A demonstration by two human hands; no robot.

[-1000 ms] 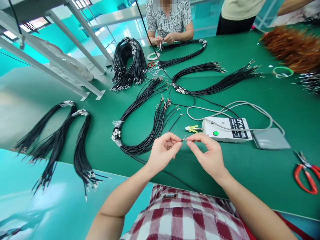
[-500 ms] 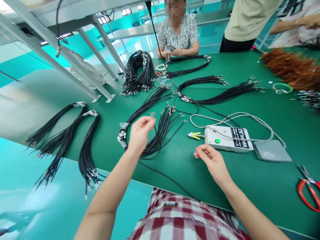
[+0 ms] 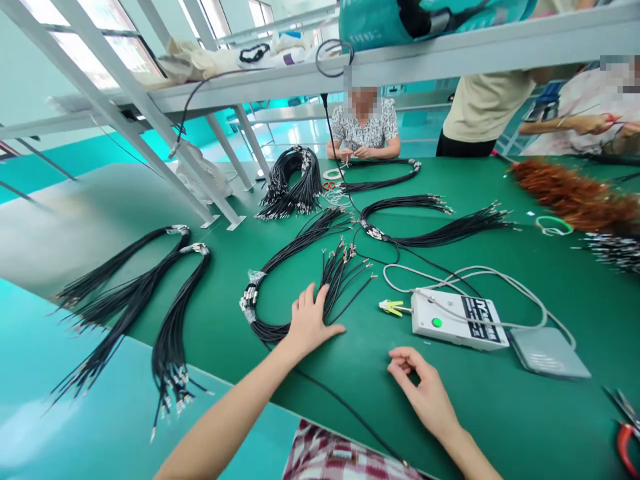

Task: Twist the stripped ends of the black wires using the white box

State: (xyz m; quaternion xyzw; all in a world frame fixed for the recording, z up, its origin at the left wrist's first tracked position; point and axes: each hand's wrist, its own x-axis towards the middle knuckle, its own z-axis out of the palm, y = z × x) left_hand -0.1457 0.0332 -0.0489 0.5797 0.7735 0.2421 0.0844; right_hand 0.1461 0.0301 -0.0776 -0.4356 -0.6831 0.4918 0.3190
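Observation:
My left hand (image 3: 309,325) is spread, palm down, over a bundle of black cables (image 3: 267,331). Its fingers touch the cables near their stripped ends, and the thumb points right. The bundle curves in a U, with white connectors and clear plastic wrap at its bend. My right hand (image 3: 423,387) hovers above the green table, its fingers loosely curled toward the thumb. Nothing shows between those fingertips. Beyond it is a white box (image 3: 450,320) with a green button and a yellow-tipped clamp (image 3: 393,307) at its left end. A single black cable (image 3: 345,407) runs toward my checked clothing.
More black cable bundles lie at left (image 3: 180,320) and farther back (image 3: 440,227). A grey pedal (image 3: 550,350) and red-handled pliers (image 3: 625,443) are at right. Metal shelf legs (image 3: 185,167) stand at back left. A person (image 3: 367,127) sits opposite, and others are at right.
My left hand has opened from a pinch on a thin cable and moved down onto the bundle. My right hand stays near the box, lower in view. The view has tilted up.

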